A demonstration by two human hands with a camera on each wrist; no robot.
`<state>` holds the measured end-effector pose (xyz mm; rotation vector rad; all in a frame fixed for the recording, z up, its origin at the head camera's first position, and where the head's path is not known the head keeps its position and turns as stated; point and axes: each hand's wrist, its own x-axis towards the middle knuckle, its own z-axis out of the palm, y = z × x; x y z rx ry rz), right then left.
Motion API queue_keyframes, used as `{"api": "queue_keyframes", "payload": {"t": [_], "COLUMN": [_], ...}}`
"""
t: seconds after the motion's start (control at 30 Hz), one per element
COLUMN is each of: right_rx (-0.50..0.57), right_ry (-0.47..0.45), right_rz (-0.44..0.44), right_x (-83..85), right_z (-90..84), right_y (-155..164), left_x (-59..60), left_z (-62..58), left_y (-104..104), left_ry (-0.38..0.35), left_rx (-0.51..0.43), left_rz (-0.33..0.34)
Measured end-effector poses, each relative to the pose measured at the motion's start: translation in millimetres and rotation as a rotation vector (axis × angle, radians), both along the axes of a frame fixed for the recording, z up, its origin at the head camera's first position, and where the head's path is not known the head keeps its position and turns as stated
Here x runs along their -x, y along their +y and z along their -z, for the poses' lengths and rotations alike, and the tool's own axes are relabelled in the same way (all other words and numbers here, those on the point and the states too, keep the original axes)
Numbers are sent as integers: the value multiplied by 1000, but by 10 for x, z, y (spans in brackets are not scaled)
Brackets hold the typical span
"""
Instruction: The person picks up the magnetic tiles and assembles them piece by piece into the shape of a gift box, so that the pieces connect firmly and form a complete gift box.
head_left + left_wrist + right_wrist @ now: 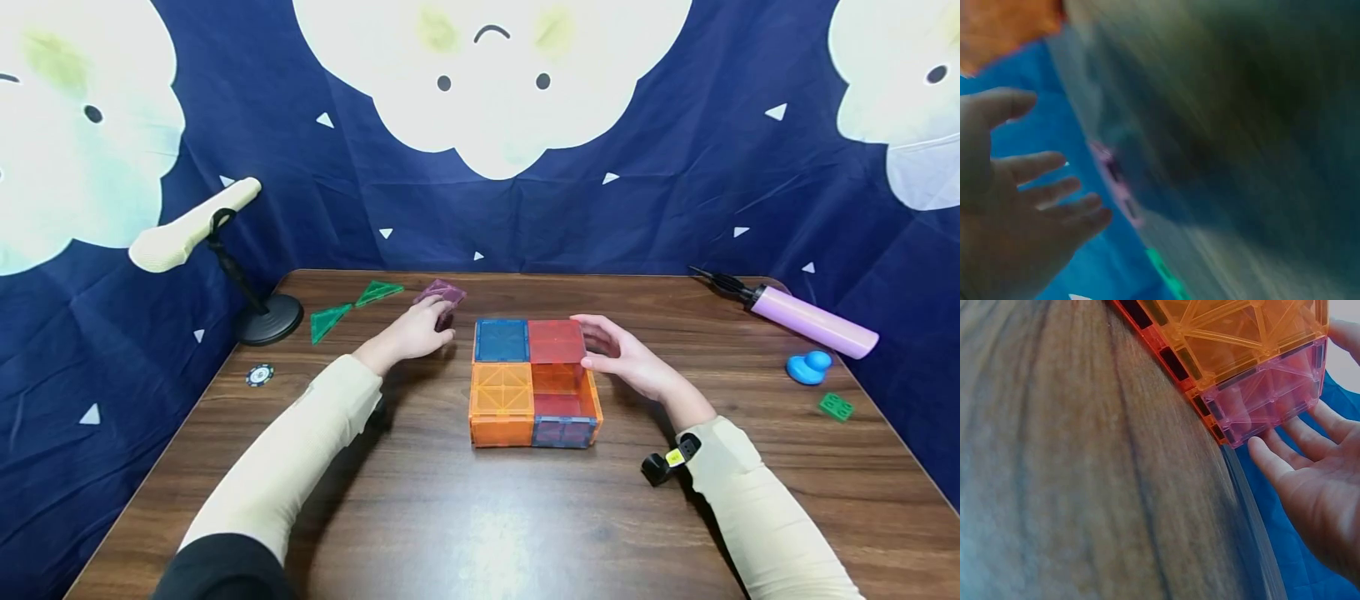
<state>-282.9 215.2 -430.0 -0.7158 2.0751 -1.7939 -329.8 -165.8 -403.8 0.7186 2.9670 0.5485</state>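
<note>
A low box of clear magnetic tiles stands mid-table. Its top carries a blue tile, a red tile and an orange tile; the front-right cell has no cover, and a red floor shows inside. My right hand is at the box's back right corner, thumb near the red tile's edge. In the right wrist view its relaxed fingers rest along the pink side panel. Left of the box, my left hand reaches over a purple tile, fingers loosely extended with nothing gripped.
Two green triangle tiles lie at the back left. Further left are a poker chip and a black stand holding a cream sleeve. A purple pump, a blue knob and a green brick lie right.
</note>
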Motion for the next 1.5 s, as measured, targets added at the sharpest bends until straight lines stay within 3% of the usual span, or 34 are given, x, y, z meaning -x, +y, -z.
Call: {"api": "queue_keyframes", "payload": {"t": [0.1,0.2,0.5,0.63,0.77,0.9,1.13,1.27,1.37,1.5], "right_rx": [-3,-5,-6,-8,-11,-4,34,69,93,107], "right_ry": [-1,-1,4,7,15,7,-14,-52,-74,-100], "right_rz": [-4,-8,-8,-3,-7,-11,-13,-27,-34,-25], "right_x": [-3,-4,-15,-18,-7,-3,-6,-7,-2,3], "right_z": [-12,-16,1,18,27,13,-19,-12,6,11], "right_y": [4,10,15,14,1,-16,-23,-6,6,5], "left_x": [80,83,-143,-171,-86,30,146,137,81,-82], "left_z": [40,53,-20,-3,45,75,68,32,-71,-282], "left_y": [-28,-53,-138,-176,-209,-234,-240,-179,-81,116], "left_ry": [-59,-99,-111,-73,-72,-80,-4,56,116,195], "left_rx": [77,125,241,250,214,177,71,-40,-131,-228], "left_rz": [0,-11,22,-11,-63,-58,-75,-97,-110,-35]}}
